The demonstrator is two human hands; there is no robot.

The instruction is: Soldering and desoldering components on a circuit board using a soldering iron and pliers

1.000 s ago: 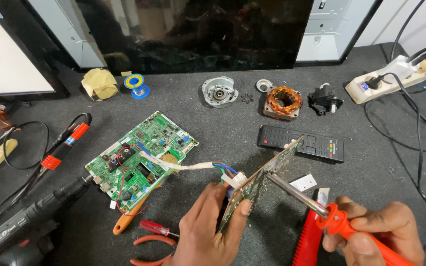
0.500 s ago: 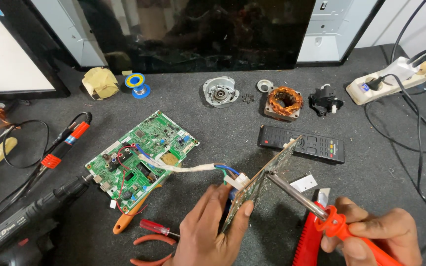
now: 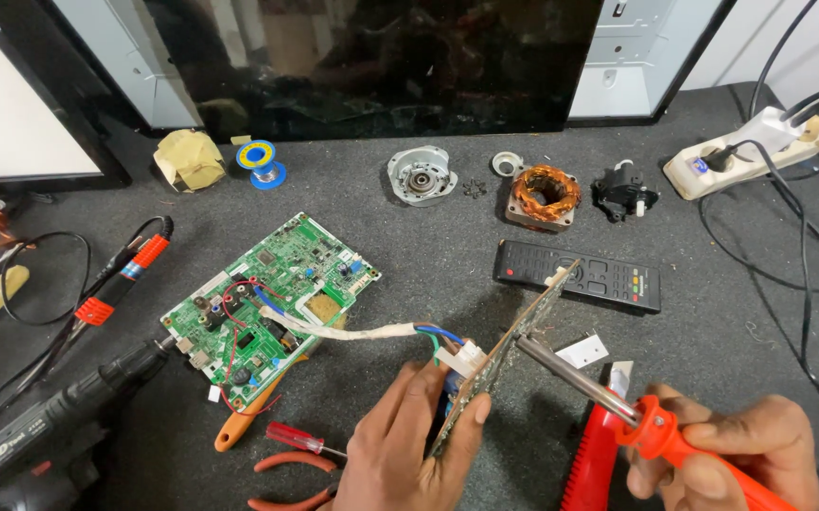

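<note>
The soldering iron (image 3: 655,426) has an orange-red handle and a silver-grey barrel. The large circuit board (image 3: 272,298) is green with red wires; the remote (image 3: 580,276) is black, the motor coil (image 3: 546,192) copper-coloured. The solder spool (image 3: 258,156) is blue and yellow.

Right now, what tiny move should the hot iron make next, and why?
Probably hold the soldering iron steady: its tip already seems to touch the small board that the left hand holds on edge, and the right hand grips the orange handle.

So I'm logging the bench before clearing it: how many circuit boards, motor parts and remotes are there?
Circuit boards: 2 (green board, board held on edge)
Motor parts: 3 (end cap, copper coil, black part)
Remotes: 1
Total: 6
</note>
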